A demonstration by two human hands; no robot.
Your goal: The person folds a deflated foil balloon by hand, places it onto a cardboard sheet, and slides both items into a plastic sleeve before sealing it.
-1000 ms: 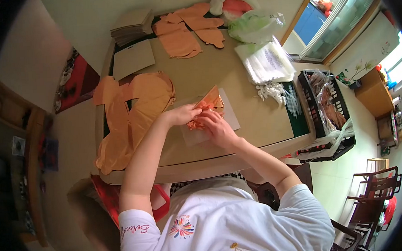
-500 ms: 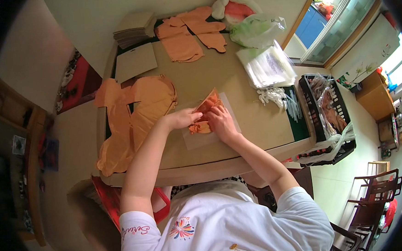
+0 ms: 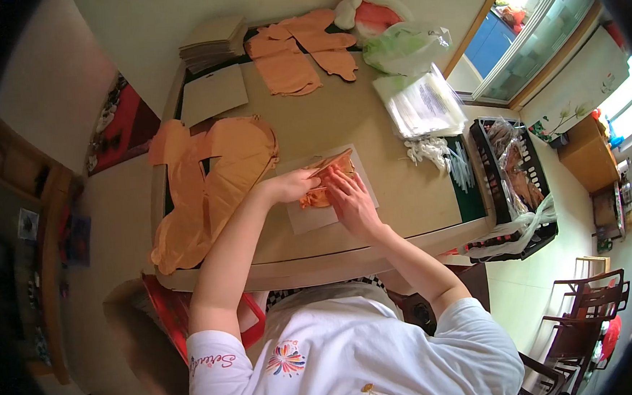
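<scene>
A folded orange foil balloon, shiny and flat, lies on a pale card near the table's front edge. My left hand pinches its left side between thumb and fingers. Flat against the top of the foil rests my right hand, fingers stretched out. Both hands hide part of the folds. To the left spreads a larger sheet of flat orange foil balloons, close to my left forearm.
Toward the back are more orange foil pieces, a stack of cards and a single card. On the right lie clear plastic sleeves, white ribbon, thin straws and a green bag. A black crate stands beside the table.
The raised upper flap of the orange foil has folded down lower. My right hand has straightened its fingers and moved slightly down and right; my left hand stays nearly in place.
</scene>
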